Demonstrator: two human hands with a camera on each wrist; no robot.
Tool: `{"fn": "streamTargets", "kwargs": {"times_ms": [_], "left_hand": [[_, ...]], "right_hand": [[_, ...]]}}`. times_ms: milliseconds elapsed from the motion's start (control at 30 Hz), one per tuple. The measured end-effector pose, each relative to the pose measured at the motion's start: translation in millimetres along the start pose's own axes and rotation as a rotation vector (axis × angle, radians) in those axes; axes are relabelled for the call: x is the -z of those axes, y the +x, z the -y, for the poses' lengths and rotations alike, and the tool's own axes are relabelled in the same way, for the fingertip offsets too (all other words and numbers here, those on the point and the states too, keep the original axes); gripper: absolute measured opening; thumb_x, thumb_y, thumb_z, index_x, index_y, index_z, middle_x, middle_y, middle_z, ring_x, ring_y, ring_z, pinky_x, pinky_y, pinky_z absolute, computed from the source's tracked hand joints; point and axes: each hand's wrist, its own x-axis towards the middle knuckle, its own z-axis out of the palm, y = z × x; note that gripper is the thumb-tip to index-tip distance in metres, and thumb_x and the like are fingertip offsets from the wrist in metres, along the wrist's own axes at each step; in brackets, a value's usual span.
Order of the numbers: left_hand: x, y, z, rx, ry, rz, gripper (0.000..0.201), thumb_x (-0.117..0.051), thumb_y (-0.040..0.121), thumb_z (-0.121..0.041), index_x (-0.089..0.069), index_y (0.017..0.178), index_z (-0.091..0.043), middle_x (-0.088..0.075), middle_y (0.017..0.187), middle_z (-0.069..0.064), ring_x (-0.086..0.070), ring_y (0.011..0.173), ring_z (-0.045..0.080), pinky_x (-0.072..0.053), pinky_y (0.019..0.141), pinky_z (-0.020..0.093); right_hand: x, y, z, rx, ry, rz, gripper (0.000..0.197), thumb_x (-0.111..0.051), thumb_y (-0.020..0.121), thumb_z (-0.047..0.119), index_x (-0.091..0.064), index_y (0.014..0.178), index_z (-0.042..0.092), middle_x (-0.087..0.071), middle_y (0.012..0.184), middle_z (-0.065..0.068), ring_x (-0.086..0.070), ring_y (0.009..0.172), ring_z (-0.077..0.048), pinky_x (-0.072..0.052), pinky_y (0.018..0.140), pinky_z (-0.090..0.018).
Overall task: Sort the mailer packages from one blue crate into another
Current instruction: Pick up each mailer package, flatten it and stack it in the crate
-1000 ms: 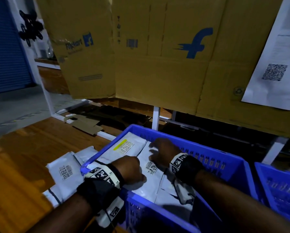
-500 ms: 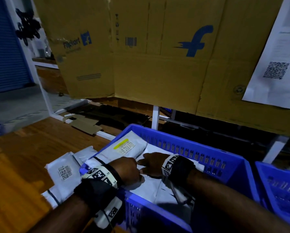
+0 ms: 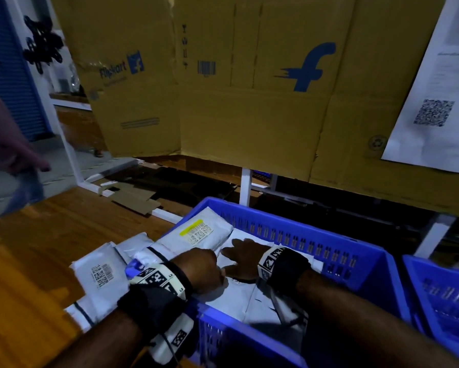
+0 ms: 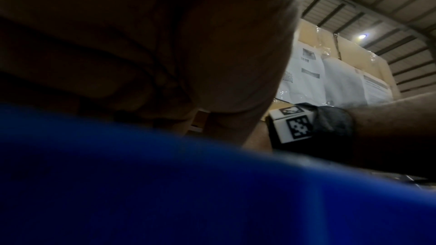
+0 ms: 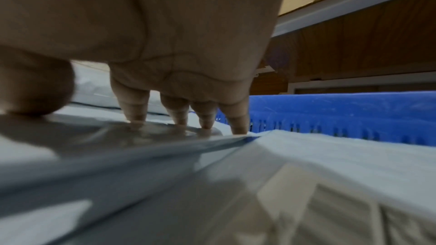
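Observation:
A blue crate (image 3: pixel 316 236) in front of me holds several white and grey mailers; one with a yellow-striped label (image 3: pixel 199 232) lies at its far left corner. My right hand (image 3: pixel 237 261) lies on a grey mailer (image 5: pixel 141 156) inside the crate. Its straight fingers (image 5: pixel 138 113) and thumb press down on the plastic. My left hand (image 3: pixel 203 269) rests at the crate's left rim (image 4: pixel 165 183), just left of the right hand. Its fingers are curled under and hidden, so I cannot see whether they hold a mailer.
More white mailers (image 3: pixel 103 274) lie on the wooden table left of the crate. A second blue crate (image 3: pixel 440 301) stands to the right. A cardboard wall (image 3: pixel 249 115) rises behind. Another person (image 3: pixel 10 155) stands at the far left.
My right hand slid from the crate's far wall back and left toward my left hand, and now lies flat on a mailer. A person came into view at left. The left hand stayed put.

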Motion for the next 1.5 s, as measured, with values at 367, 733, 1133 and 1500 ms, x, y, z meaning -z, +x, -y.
{"fn": "streamTargets", "kwargs": {"times_ms": [367,733,1133,1500], "left_hand": [[52,2,-7,-0.095,0.116,-0.003,0.035,-0.063,0.087,-0.031,-0.064,0.118,-0.015,-0.064,0.12,0.008,-0.06,0.114,0.027,-0.05,0.095,0.032],[60,15,-7,0.035,0.115,0.178,0.02,-0.062,0.093,-0.034,-0.062,0.106,-0.019,-0.067,0.11,0.007,-0.058,0.09,0.019,-0.043,0.074,0.025],[55,16,2,0.11,0.032,0.173,0.022,-0.066,0.087,-0.044,-0.065,0.09,-0.022,-0.061,0.092,-0.002,-0.055,0.083,0.015,-0.042,0.073,0.024],[78,-5,-17,-0.002,0.086,0.009,0.034,-0.055,0.097,-0.037,-0.059,0.121,-0.014,-0.061,0.125,0.004,-0.058,0.115,0.024,-0.043,0.085,0.026]], "right_hand": [[8,5,1,-0.096,-0.024,0.077,0.074,-0.036,0.08,0.081,-0.026,0.146,0.048,-0.027,0.154,-0.004,-0.029,0.138,-0.035,-0.028,0.108,-0.056],[4,3,1,-0.111,0.165,0.069,0.077,-0.052,0.088,0.067,-0.03,0.151,0.028,-0.018,0.16,-0.014,-0.02,0.144,-0.04,-0.019,0.117,-0.055],[0,6,-3,-0.105,-0.033,0.119,0.093,-0.024,0.075,0.09,-0.005,0.153,0.043,0.002,0.165,0.0,0.0,0.15,-0.031,-0.006,0.117,-0.061],[42,-24,-10,-0.072,0.148,-0.201,0.047,-0.055,0.092,0.052,-0.06,0.129,0.023,-0.058,0.134,-0.005,-0.054,0.121,-0.025,-0.041,0.1,-0.032]]}}
